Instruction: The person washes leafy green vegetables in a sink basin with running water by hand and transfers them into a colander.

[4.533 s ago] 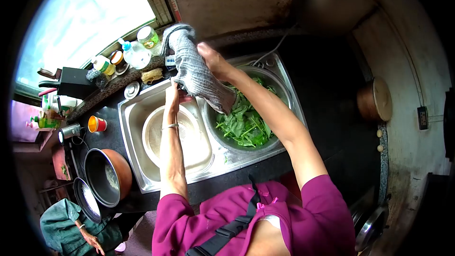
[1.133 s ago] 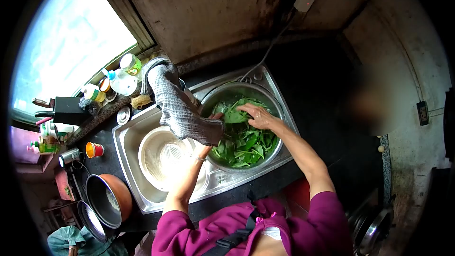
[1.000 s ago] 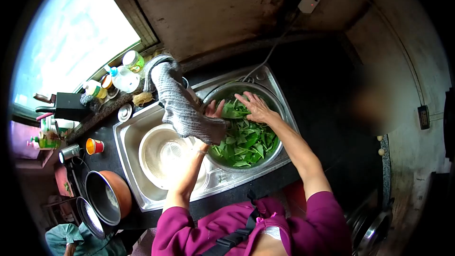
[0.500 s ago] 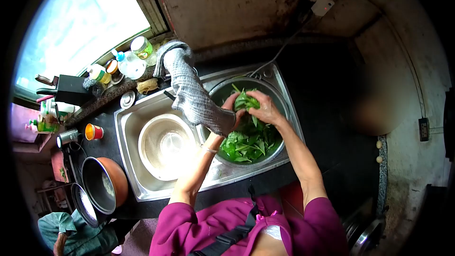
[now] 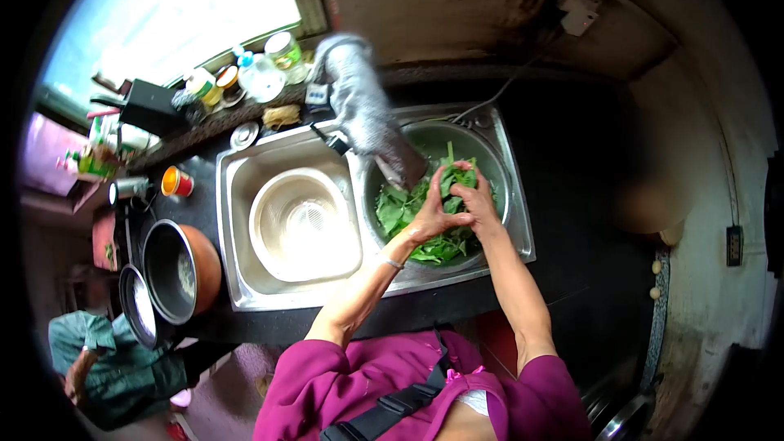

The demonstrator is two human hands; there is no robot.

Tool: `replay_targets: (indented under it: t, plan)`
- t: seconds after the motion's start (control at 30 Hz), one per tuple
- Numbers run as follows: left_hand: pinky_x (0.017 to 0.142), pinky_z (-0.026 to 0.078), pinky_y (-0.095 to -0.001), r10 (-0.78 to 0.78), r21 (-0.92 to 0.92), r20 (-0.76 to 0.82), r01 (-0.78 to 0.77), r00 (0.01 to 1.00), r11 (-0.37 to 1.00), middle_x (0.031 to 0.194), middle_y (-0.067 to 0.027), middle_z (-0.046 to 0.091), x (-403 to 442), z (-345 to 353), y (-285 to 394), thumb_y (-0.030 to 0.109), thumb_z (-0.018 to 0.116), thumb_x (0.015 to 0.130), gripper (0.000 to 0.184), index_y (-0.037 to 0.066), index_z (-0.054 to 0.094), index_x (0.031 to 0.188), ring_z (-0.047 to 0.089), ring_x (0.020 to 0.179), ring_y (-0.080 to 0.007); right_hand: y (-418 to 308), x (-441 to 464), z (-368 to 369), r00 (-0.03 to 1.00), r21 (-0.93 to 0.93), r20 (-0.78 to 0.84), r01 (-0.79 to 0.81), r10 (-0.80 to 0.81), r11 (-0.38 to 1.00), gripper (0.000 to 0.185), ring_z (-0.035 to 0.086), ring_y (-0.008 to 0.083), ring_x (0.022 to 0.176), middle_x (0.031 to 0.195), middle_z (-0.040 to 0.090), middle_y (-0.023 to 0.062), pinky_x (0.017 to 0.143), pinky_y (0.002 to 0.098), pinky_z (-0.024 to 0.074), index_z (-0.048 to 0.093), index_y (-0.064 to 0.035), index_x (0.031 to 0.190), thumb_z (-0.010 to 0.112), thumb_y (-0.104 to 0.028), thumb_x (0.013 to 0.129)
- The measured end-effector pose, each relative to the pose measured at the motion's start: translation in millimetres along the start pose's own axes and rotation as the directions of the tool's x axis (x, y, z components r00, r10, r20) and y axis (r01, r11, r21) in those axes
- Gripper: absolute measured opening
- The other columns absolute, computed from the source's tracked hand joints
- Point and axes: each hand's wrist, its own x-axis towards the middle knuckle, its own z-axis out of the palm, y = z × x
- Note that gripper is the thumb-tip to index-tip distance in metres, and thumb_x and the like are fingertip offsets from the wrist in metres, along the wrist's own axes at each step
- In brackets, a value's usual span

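Between my two hands is a bunch of leafy greens (image 5: pixel 457 182), held just above a metal basin (image 5: pixel 501 159) in the right part of the sink. My left hand (image 5: pixel 434 216) curls around the near left side of the bunch. From the right, my right hand (image 5: pixel 482 202) closes over it, and the thumbs come near each other. More wet green leaves (image 5: pixel 396 211) lie in the basin below and beside my hands. A grey cloth-wrapped faucet (image 5: pixel 359 94) hangs over the basin, left of the bunch.
The left sink bowl holds a perforated colander (image 5: pixel 261 233). A deep pot (image 5: pixel 204 265), a lid-like pan (image 5: pixel 137 310) and an orange cup (image 5: pixel 177 182) stand left of the sink. Bottles (image 5: pixel 261 77) and a knife block (image 5: pixel 153 108) line the window ledge. Another person's arm (image 5: pixel 77 376) shows at lower left.
My hands have come down and toward me, clear of the faucet cloth, with greens still between them. The camera view has shifted, so the sink sits farther right and higher.
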Motion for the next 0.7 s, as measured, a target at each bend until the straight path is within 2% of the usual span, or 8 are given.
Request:
replay_targets:
  t: [0.2, 0.27, 0.33, 0.4, 0.47, 0.5, 0.6, 0.7]
  plan:
    - [0.102, 0.026, -0.0353, 0.156, 0.163, -0.049, -0.146, 0.987, 0.976, 0.131, -0.0142, 0.029, 6.7, 5.4, 31.3, 0.022, 0.084, 0.050, 0.112, 0.006, 0.014, 0.136, 0.031, 0.122, -0.0239, -56.8, -31.5, 13.8, 0.990, 0.172, 0.126, 0.046, -0.068, 0.984, 0.053, 0.053, 0.0136, 0.092, 0.112, 0.048, 0.0052, 0.084, 0.0244, 0.0413, 0.045, -0.0061, 0.120, 0.051, 0.008, 0.069]
    - [0.098, 0.033, -0.0330, 0.093, -0.049, -0.138, -0.101, 0.986, 0.994, 0.126, -0.0125, 0.037, 6.2, 9.7, 37.9, 0.013, 0.081, 0.054, 0.101, 0.007, 0.020, 0.134, 0.040, 0.114, -0.0221, -53.6, -38.4, 15.1, 0.978, 0.123, 0.174, 0.094, -0.115, 0.988, 0.060, 0.053, 0.0141, 0.094, 0.120, 0.044, 0.0061, 0.085, 0.0251, 0.0407, 0.038, -0.0048, 0.128, 0.052, 0.008, 0.071]
    - [0.086, 0.043, -0.0294, 0.159, 0.106, -0.287, -0.134, 0.945, 0.985, 0.114, -0.0101, 0.050, -3.8, 3.7, 2.1, -0.002, 0.068, 0.063, 0.072, 0.006, 0.035, 0.127, 0.050, 0.101, -0.0186, -38.3, -47.6, 15.5, 0.965, -0.006, 0.249, 0.084, -0.080, 0.996, 0.065, 0.051, 0.0142, 0.098, 0.122, 0.043, 0.0076, 0.086, 0.0255, 0.0405, 0.029, -0.0038, 0.133, 0.055, 0.005, 0.073]
    - [0.078, 0.046, -0.0261, -0.108, -0.365, -0.362, -0.034, 0.926, 0.930, 0.103, -0.0077, 0.056, -17.3, 6.9, -6.6, -0.005, 0.064, 0.066, 0.059, 0.004, 0.043, 0.120, 0.055, 0.091, -0.0156, -24.0, -52.9, 10.2, 0.945, -0.033, 0.327, -0.016, 0.026, 0.999, 0.066, 0.050, 0.0145, 0.101, 0.123, 0.043, 0.0116, 0.085, 0.0248, 0.0413, 0.023, -0.0049, 0.136, 0.054, 0.004, 0.078]
    - [0.070, 0.048, -0.0255, -0.201, -0.430, -0.462, -0.020, 0.864, 0.903, 0.092, -0.0050, 0.059, -29.4, 5.2, -9.3, -0.009, 0.059, 0.068, 0.043, 0.002, 0.049, 0.109, 0.057, 0.081, -0.0137, -21.9, -55.5, 5.7, 0.909, -0.324, 0.415, 0.118, 0.029, 0.939, 0.066, 0.049, 0.0155, 0.103, 0.123, 0.044, 0.0125, 0.084, 0.0255, 0.0422, 0.023, -0.0047, 0.136, 0.054, 0.003, 0.079]
    - [0.069, 0.048, -0.0256, -0.191, -0.441, -0.478, -0.047, 0.857, 0.896, 0.091, -0.0051, 0.059, -30.9, 3.9, -5.6, -0.009, 0.058, 0.068, 0.043, 0.002, 0.050, 0.109, 0.057, 0.079, -0.0139, -26.4, -56.1, 7.0, 0.904, -0.289, 0.419, 0.048, 0.082, 0.956, 0.069, 0.043, 0.0159, 0.111, 0.128, 0.040, 0.0084, 0.091, 0.0281, 0.0379, 0.026, -0.0066, 0.136, 0.061, -0.001, 0.077]
    - [0.069, 0.048, -0.0261, -0.173, -0.468, -0.525, -0.113, 0.834, 0.876, 0.088, -0.0050, 0.059, -34.6, 3.8, 8.1, -0.007, 0.058, 0.070, 0.039, 0.001, 0.050, 0.107, 0.058, 0.077, -0.0147, -41.4, -51.2, 5.6, 0.818, -0.597, 0.525, 0.552, -0.236, 0.582, 0.050, 0.055, 0.0141, 0.089, 0.115, 0.054, 0.0086, 0.076, 0.0264, 0.0446, 0.045, -0.0061, 0.125, 0.058, 0.000, 0.077]
    - [0.068, 0.049, -0.0260, -0.260, -0.599, -0.510, -0.122, 0.820, 0.792, 0.087, -0.0051, 0.060, -40.0, -22.6, 22.7, -0.001, 0.062, 0.071, 0.029, 0.001, 0.054, 0.099, 0.057, 0.075, -0.0150, -62.6, -47.5, 4.7, 0.889, -0.464, 0.377, 0.424, -0.260, 0.777, 0.031, 0.056, 0.0097, 0.082, 0.098, 0.061, 0.0059, 0.069, 0.0230, 0.0452, 0.056, -0.0013, 0.110, 0.056, -0.002, 0.079]
